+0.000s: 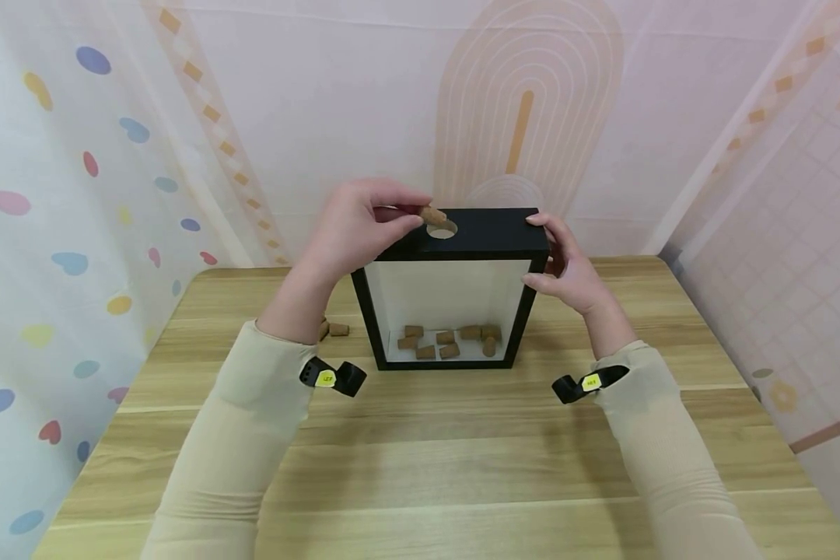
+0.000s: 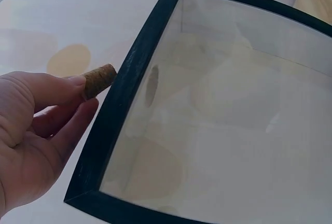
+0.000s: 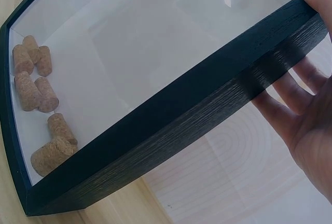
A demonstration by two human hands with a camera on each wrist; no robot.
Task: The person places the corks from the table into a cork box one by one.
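Note:
A black box frame with a clear front stands upright on the wooden table. Its top edge has a round hole. My left hand pinches a cork just left of and above that hole. The left wrist view shows the cork between thumb and finger beside the frame's edge. My right hand clasps the frame's top right corner, with its fingers behind the frame and its thumb in front. Several corks lie inside at the bottom.
A loose cork lies on the table left of the frame, partly behind my left forearm. Patterned curtains close in the table at the back and on both sides. Bare wood stretches between the frame and the near edge.

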